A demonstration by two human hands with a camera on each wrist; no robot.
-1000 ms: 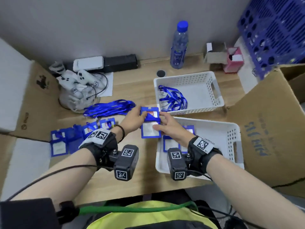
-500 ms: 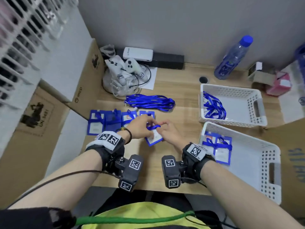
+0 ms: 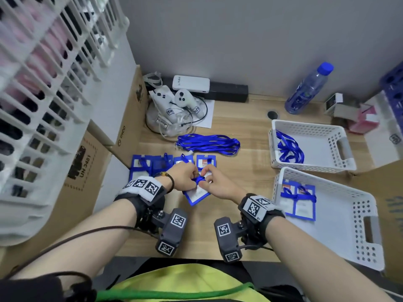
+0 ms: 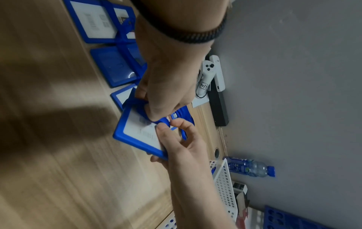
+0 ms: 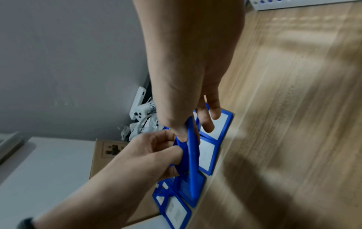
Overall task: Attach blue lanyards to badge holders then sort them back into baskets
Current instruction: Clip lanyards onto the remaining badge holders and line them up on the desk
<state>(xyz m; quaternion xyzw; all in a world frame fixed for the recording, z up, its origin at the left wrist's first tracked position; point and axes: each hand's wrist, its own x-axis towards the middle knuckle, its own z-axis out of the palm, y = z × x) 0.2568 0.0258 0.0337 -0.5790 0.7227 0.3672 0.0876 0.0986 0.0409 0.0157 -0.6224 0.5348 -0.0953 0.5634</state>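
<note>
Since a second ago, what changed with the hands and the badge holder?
Both hands carried the badge holder from beside the near basket leftward, toward the row of holders on the table. The left hand and right hand still grip it, fingers now bunched on the blue lanyard at its top. Baskets, loose lanyards and bottle look unmoved.

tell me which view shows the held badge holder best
The left wrist view: the badge holder faces the camera, frame and white insert clear, held between the left hand and right hand. The right wrist view shows it edge-on. In the head view the hands mostly cover it.
</note>
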